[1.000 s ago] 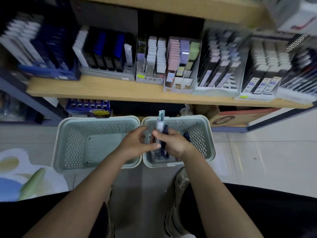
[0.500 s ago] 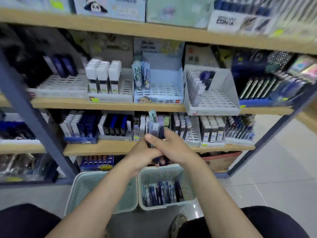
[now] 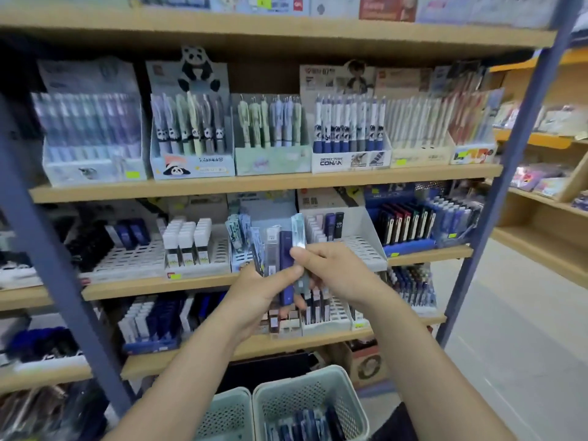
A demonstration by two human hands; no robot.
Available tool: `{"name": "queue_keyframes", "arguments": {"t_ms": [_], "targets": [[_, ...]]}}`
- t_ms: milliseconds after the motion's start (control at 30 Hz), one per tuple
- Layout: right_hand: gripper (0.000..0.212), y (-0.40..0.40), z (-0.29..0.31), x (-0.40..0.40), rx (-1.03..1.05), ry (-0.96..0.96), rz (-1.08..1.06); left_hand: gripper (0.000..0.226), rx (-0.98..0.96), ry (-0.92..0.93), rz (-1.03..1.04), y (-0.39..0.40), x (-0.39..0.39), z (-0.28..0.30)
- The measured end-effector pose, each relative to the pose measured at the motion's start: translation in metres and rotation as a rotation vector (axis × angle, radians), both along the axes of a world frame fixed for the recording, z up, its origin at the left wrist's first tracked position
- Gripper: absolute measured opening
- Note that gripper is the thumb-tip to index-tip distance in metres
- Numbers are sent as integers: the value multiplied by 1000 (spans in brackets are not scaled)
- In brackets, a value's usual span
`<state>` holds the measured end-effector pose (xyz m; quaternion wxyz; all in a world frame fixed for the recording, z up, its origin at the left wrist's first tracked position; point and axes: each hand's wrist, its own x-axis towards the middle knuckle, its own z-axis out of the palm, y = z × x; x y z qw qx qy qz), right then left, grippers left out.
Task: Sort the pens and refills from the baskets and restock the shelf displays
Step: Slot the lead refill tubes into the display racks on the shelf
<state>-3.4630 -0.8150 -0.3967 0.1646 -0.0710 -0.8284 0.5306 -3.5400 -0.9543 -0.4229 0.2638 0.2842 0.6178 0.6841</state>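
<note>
Both hands grip one fan of refill packs [image 3: 280, 262] in front of the middle shelf. Left hand [image 3: 254, 291] curls round the lower ends, thumb across the front; right hand [image 3: 337, 272] pinches the clear pack [image 3: 299, 237] at the fan's right edge. Every pack stands nearly upright, long axis vertical, tops toward the slotted trays [image 3: 353, 246] just behind. That clear pack lies nearest the right hand, so I judge this hand will lift it out and upward. More packs wait in the right basket [image 3: 346, 396] below.
</note>
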Motion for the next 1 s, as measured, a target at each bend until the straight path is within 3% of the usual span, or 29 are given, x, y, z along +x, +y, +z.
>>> {"name": "queue_keyframes", "arguments": {"t_ms": [300,567,733,833,933,1000], "targets": [[24,24,0,11,-262,123,-70,63,25,-94,63,24,0,7],[7,44,-21,1,-359,145,-122,42,5,-92,61,50,-9,-9],[11,47,-31,-11,-579,109,57,44,22,-168,124,48,-32,-25],[14,38,-37,-31,-519,68,68,60,40,-181,130,34,-48,-38],[3,23,-42,-61,-379,48,-9,37,39,-202,174,15,-69,-54],[15,14,-45,-83,-275,42,-81,21,44,-246,238,2,-87,-67]]}}
